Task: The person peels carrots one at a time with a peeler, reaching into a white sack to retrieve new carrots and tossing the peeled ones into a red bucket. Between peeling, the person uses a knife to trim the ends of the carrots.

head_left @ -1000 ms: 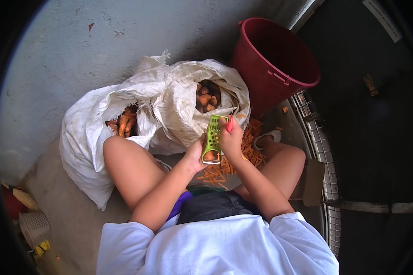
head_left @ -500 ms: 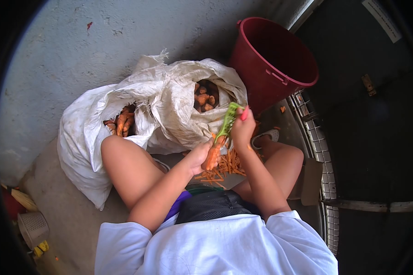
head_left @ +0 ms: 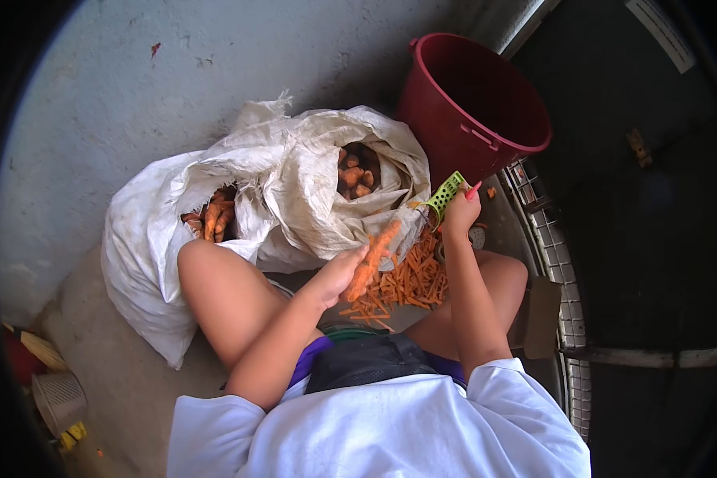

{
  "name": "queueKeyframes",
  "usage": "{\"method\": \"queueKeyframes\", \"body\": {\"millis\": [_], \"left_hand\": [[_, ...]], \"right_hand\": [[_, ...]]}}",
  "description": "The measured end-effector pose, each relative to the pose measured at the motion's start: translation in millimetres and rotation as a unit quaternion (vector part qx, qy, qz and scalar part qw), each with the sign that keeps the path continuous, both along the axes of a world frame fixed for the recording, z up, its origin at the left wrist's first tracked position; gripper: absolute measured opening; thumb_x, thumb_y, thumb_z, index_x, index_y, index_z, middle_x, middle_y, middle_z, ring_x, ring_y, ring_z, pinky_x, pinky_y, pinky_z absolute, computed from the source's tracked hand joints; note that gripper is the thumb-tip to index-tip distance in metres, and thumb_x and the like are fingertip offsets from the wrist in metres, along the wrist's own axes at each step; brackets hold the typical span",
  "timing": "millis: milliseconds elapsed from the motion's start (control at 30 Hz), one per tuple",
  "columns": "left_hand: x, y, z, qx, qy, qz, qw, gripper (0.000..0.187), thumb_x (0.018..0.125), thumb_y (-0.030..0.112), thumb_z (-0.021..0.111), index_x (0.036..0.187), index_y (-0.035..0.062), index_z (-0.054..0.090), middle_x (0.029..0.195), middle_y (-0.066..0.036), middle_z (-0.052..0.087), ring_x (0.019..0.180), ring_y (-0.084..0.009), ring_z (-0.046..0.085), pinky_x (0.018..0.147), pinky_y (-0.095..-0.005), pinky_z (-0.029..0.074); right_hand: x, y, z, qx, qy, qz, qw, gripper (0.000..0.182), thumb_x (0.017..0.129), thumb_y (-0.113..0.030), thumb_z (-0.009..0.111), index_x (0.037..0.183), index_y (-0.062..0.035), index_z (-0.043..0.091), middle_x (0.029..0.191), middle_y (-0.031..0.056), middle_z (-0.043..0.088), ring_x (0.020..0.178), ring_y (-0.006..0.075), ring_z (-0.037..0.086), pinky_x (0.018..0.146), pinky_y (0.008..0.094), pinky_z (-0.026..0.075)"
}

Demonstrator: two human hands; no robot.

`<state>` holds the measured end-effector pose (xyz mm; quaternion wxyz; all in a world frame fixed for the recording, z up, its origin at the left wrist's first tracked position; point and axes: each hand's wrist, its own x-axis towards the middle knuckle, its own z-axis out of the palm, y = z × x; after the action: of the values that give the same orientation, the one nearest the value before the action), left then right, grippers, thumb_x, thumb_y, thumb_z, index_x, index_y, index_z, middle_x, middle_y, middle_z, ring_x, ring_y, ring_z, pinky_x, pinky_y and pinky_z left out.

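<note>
Gripped in my left hand (head_left: 338,277) is a long orange carrot (head_left: 377,256), its surface scraped bright and its tip pointing up and away. My right hand (head_left: 462,213) is closed around a green hand peeler (head_left: 444,197) with a row of holes and a pinkish-red part by the thumb. The peeler is apart from the carrot, up and to its right. Below both hands, a heap of orange peel strips (head_left: 414,276) lies on the floor between my legs. My palm hides part of the carrot's lower end.
Two white woven sacks (head_left: 155,247) stand open in front, against the wall, with unpeeled carrots (head_left: 357,175) inside. A dark red bucket (head_left: 462,131) stands behind on the right. A wire rack edge (head_left: 562,279) runs along the right side. A beige basket (head_left: 58,398) lies at lower left.
My right hand has moved the peeler away from the carrot, to the right and slightly forward. The carrot is now more exposed in my left hand, which has barely moved.
</note>
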<state>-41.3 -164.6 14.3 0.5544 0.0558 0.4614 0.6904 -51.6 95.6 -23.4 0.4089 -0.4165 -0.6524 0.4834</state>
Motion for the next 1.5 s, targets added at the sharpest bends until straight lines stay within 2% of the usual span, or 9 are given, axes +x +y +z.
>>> {"method": "queueKeyframes", "body": {"millis": [200,300,400,500,700,833,1100,1333,1500], "left_hand": [[5,13,-30,-0.058,0.340,0.032,0.938,0.028,0.082,0.026,0.049,0.099,0.0035,0.050,0.078,-0.001,0.048,0.062,-0.0083,0.046,0.052,-0.0205,0.040],[10,14,-30,-0.109,0.424,0.025,0.899,0.029,0.083,0.027,0.046,0.097,0.0022,0.050,0.081,-0.002,0.050,0.064,-0.0098,0.048,0.055,-0.0215,0.042],[6,20,-23,-0.105,0.112,0.030,0.988,0.030,0.084,0.029,0.043,0.096,0.0017,0.050,0.081,-0.004,0.051,0.066,-0.0114,0.050,0.057,-0.0233,0.044],[2,16,-41,0.070,-0.112,0.029,0.991,0.031,0.086,0.030,0.041,0.095,0.0026,0.051,0.079,-0.005,0.053,0.066,-0.0131,0.052,0.056,-0.0246,0.045],[12,20,-24,-0.014,-0.091,0.090,0.992,0.032,0.086,0.033,0.038,0.093,0.0045,0.052,0.074,-0.006,0.056,0.060,-0.0142,0.054,0.047,-0.0257,0.044],[1,15,-47,0.115,-0.188,0.058,0.974,0.028,0.086,0.032,0.039,0.091,0.0071,0.050,0.075,-0.006,0.057,0.060,-0.0145,0.055,0.041,-0.0275,0.042],[4,22,-46,0.086,-0.276,0.168,0.942,0.024,0.086,0.029,0.041,0.095,0.0080,0.051,0.079,-0.002,0.057,0.068,-0.0134,0.055,0.058,-0.0277,0.047],[1,21,-44,0.120,-0.278,0.152,0.941,0.023,0.086,0.023,0.038,0.094,0.0052,0.051,0.082,-0.007,0.058,0.071,-0.0181,0.058,0.062,-0.0317,0.049],[1,16,-37,0.084,-0.241,0.060,0.965,0.030,0.087,0.032,0.035,0.086,0.0055,0.049,0.070,-0.005,0.050,0.056,-0.0141,0.049,0.045,-0.0259,0.042]], "right_hand": [[7,-35,20,-0.059,0.061,0.097,0.992,0.020,0.085,-0.016,0.047,0.080,0.0022,0.053,0.058,-0.0028,0.044,0.051,0.0054,0.036,0.048,0.0224,0.032],[10,-40,15,-0.075,0.088,0.132,0.984,0.020,0.086,-0.018,0.046,0.079,0.0005,0.053,0.058,-0.0036,0.043,0.051,0.0045,0.036,0.047,0.0216,0.031],[15,-54,18,-0.114,0.104,0.171,0.973,0.020,0.086,-0.019,0.046,0.078,-0.0016,0.051,0.059,-0.0043,0.042,0.051,0.0045,0.036,0.048,0.0218,0.031],[21,-74,20,-0.125,0.094,0.198,0.968,0.020,0.086,-0.019,0.046,0.076,-0.0019,0.051,0.058,-0.0037,0.043,0.052,0.0041,0.037,0.048,0.0220,0.033],[32,-116,36,-0.111,0.040,0.277,0.954,0.016,0.084,-0.015,0.047,0.078,-0.0013,0.050,0.059,-0.0012,0.046,0.054,0.0057,0.039,0.050,0.0234,0.035],[34,-128,38,-0.049,0.011,0.301,0.952,0.016,0.084,-0.014,0.047,0.076,-0.0005,0.048,0.058,0.0023,0.046,0.055,0.0080,0.039,0.051,0.0253,0.036],[37,-142,40,-0.015,0.022,0.290,0.957,0.021,0.085,-0.018,0.047,0.074,-0.0002,0.047,0.057,0.0043,0.046,0.055,0.0084,0.039,0.050,0.0269,0.036],[34,-142,37,0.081,-0.076,0.237,0.965,0.019,0.083,-0.017,0.048,0.075,0.0000,0.048,0.058,0.0169,0.050,0.050,0.0265,0.047,0.050,0.0343,0.038],[30,-132,33,0.120,-0.073,0.185,0.973,0.020,0.083,-0.018,0.048,0.075,0.0001,0.049,0.060,0.0194,0.051,0.054,0.0332,0.049,0.051,0.0374,0.039]]}}
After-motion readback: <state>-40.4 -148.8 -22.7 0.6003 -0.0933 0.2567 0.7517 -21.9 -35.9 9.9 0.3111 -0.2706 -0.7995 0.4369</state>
